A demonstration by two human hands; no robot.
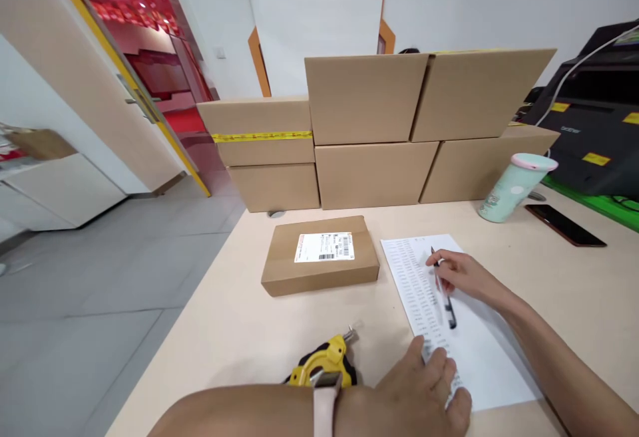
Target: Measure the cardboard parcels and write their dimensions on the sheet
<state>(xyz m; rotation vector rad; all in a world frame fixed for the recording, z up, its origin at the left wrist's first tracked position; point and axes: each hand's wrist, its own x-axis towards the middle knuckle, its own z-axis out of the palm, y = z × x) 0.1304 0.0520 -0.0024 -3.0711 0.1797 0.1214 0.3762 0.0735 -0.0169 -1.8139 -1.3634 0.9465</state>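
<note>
A pen (448,304) with a dark cap end sits in my right hand (460,273), its fingers closed round it just above a printed sheet of paper (482,344). Columns of small text run down the sheet's left side, too small to read. My left hand (417,384) rests on the lower left edge of the sheet, fingers apart and lying on it. Left of the paper lies a flat cardboard box (284,251) bearing a white printed label (324,248). Partly behind my left forearm is a yellow and black tool (327,357) with a metal tip; its kind is unclear.
Larger cardboard boxes (369,101) are stacked two high along the table's back, one with yellow tape (262,136). On the right stand a mint-green cup (512,191), a dark phone (566,224) and a black printer (584,138). Left, beyond the table edge, a doorway opens.
</note>
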